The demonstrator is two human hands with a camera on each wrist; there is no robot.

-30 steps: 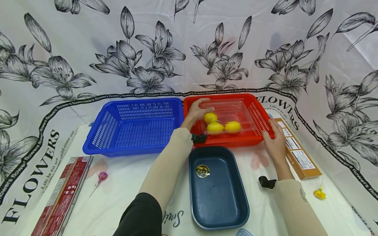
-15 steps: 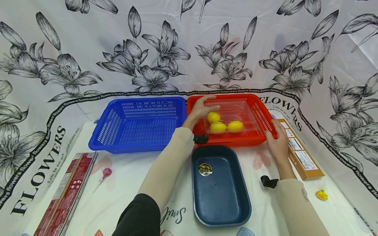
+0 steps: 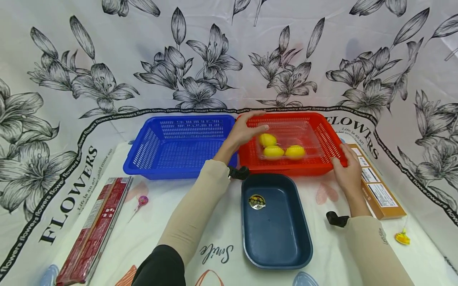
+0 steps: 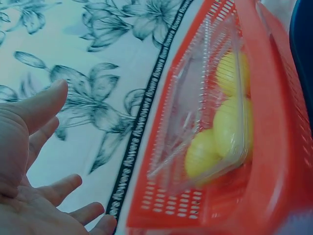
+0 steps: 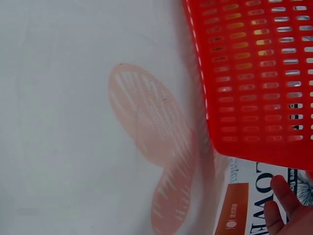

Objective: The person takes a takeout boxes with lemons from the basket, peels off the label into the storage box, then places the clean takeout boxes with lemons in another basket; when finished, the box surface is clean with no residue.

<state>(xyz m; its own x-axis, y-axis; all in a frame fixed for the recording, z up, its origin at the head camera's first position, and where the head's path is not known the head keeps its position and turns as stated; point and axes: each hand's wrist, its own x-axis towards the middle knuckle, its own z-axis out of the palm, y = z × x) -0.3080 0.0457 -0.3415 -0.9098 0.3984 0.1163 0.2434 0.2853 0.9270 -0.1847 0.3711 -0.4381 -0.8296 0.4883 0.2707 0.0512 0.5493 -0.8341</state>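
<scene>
A red basket point(image 3: 322, 137) stands at the back of the table. It holds a clear plastic box point(image 3: 286, 137) with three yellow lemons point(image 3: 273, 151). My left hand point(image 3: 247, 129) hovers over the basket's left end, fingers spread, holding nothing. In the left wrist view the bare palm point(image 4: 29, 161) sits apart from the clear box point(image 4: 195, 112) and the lemons point(image 4: 230, 125). My right hand point(image 3: 345, 171) rests against the basket's right front corner with its fingers fairly straight. The right wrist view shows the basket's wall point(image 5: 259, 73) and fingertips point(image 5: 286, 210) beneath it.
A blue basket point(image 3: 179, 145) stands against the red one's left side. A dark blue tray point(image 3: 275, 220) lies in front, between my arms. A long red box point(image 3: 94, 226) lies front left and an orange-brown box point(image 3: 379, 188) at the right. Small pink point(image 3: 141, 200) and yellow point(image 3: 402, 237) trinkets lie nearby.
My left hand has come up off the clear box's left corner and spread its fingers. The right hand has stayed at the basket's corner. The head view has shifted.
</scene>
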